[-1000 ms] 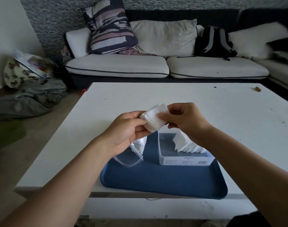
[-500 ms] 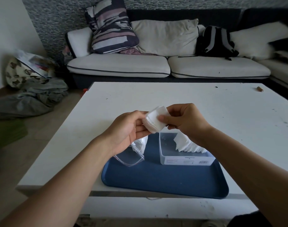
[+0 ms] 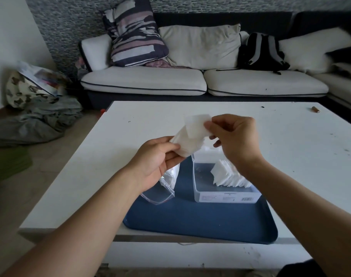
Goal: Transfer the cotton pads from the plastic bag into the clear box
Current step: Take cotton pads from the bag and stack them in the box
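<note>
Fingers of right hand (image 3: pixel 233 139): thumb and forefinger pinch the upper right edge of a stack of cotton pads (image 3: pixel 191 136), rest curled loosely below. Left hand (image 3: pixel 157 156): thumb on top, fingers under, gripping the stack's lower left end; pads fan out between the 2 hands, top pad lifted clear of the rest. Stack is held in the air over the near part of the white table (image 3: pixel 114 148), above and just behind the clear box (image 3: pixel 224 193).

Clear box sits on the right half of a blue tray (image 3: pixel 200 222); a leaning row of pads already inside (image 3: pixel 229 175), against its right side; left part of box bare. Plastic bag (image 3: pixel 163 188) lies on tray's left edge, partly under left wrist, w/ some white pads visible inside; mouth state can't tell.

Far right of table: small brown cylindrical item (image 3: pixel 315 109). Behind: sofa (image 3: pixel 144 82) w/ striped cushion (image 3: pixel 133 33) and black backpack (image 3: pixel 262 51).
</note>
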`<state>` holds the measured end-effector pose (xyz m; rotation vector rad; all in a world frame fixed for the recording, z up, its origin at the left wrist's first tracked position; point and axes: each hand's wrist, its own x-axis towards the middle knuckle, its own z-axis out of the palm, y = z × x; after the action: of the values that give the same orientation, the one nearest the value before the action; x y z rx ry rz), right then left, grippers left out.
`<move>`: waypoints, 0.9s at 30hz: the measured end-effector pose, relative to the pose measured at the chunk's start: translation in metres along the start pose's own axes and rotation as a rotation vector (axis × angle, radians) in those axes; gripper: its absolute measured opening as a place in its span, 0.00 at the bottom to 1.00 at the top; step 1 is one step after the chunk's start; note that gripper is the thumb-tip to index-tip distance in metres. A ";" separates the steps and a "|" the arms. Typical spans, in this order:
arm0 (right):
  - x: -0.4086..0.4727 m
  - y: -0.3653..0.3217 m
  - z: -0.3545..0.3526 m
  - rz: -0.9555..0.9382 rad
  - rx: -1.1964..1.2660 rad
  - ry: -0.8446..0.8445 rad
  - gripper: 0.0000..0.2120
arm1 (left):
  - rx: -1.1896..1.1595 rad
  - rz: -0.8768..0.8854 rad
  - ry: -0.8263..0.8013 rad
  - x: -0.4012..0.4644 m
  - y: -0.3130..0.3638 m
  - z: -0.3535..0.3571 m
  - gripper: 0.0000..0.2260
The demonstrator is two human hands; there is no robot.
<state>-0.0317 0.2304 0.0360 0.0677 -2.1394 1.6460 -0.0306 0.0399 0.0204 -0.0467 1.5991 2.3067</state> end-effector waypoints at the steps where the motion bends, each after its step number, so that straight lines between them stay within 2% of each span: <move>1: 0.003 -0.003 -0.005 0.014 0.057 -0.045 0.01 | 0.013 0.005 0.007 0.000 0.000 -0.001 0.12; 3: 0.006 -0.005 -0.013 0.024 0.083 -0.211 0.04 | 0.035 0.008 0.004 0.000 0.001 -0.003 0.12; 6: 0.004 -0.004 -0.015 0.031 -0.082 -0.366 0.03 | 0.089 0.010 -0.049 -0.002 0.001 -0.003 0.12; 13: 0.002 -0.001 -0.012 0.052 -0.186 -0.399 0.04 | 0.132 0.013 -0.078 -0.006 0.003 0.001 0.11; 16: 0.002 0.000 -0.011 0.041 -0.196 -0.398 0.05 | 0.077 0.000 -0.077 -0.007 0.004 0.004 0.08; 21: 0.000 0.002 -0.006 0.063 -0.219 -0.364 0.07 | 0.230 0.079 0.041 -0.003 -0.009 0.013 0.05; 24: -0.002 -0.001 0.001 0.248 -0.126 -0.260 0.21 | 0.235 0.082 0.110 0.000 -0.014 0.022 0.08; 26: -0.009 -0.005 0.010 0.439 0.043 -0.331 0.28 | 0.173 0.070 0.069 -0.002 -0.015 0.031 0.11; 27: -0.013 -0.007 0.015 0.486 0.107 -0.368 0.28 | 0.131 0.063 0.034 -0.003 -0.017 0.036 0.13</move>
<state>-0.0222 0.2119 0.0345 -0.1393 -2.4777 2.1625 -0.0173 0.0769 0.0189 -0.0042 1.7894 2.2522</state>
